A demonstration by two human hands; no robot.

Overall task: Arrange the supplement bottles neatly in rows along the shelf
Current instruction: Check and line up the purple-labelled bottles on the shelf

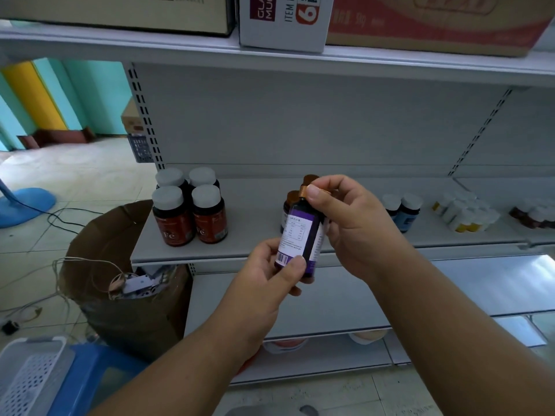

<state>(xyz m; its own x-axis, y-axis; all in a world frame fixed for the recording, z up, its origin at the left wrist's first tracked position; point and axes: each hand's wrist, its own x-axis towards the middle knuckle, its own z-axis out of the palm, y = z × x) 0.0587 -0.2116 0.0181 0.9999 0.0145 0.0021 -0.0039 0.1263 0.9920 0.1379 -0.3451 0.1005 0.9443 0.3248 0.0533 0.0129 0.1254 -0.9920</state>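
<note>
Just in front of the shelf [240, 250] edge, and slightly above it, the purple-labelled bottle [300, 235] is held in the air between both hands. Its long axis runs nearly upright, cap tilted a little away toward the shelf's back panel and base toward the person. The left hand [270, 271] grips the lower body from the near side, thumb across the label by the barcode, fingers curled round the back. The right hand [351, 223] pinches the copper cap [306, 192] from above, thumb and forefinger clamped on it.

Directly behind the bottle on the shelf stand 2 matching brown-capped bottles [292, 199], one behind the other, partly hidden by it. That is likely the row being built. The open spot seems to lie just ahead of the bottle, so the move is a short push forward and down, base first; the right hand on the cap looks better placed to lower it.

Left of the bottle on the shelf, 4 red bottles [189, 211] with grey caps stand in a 2-by-2 block. Right of it, beyond the right hand, are 2 blue-labelled bottles [402, 210], then a cluster of yellow-and-white bottles [465, 211].
</note>
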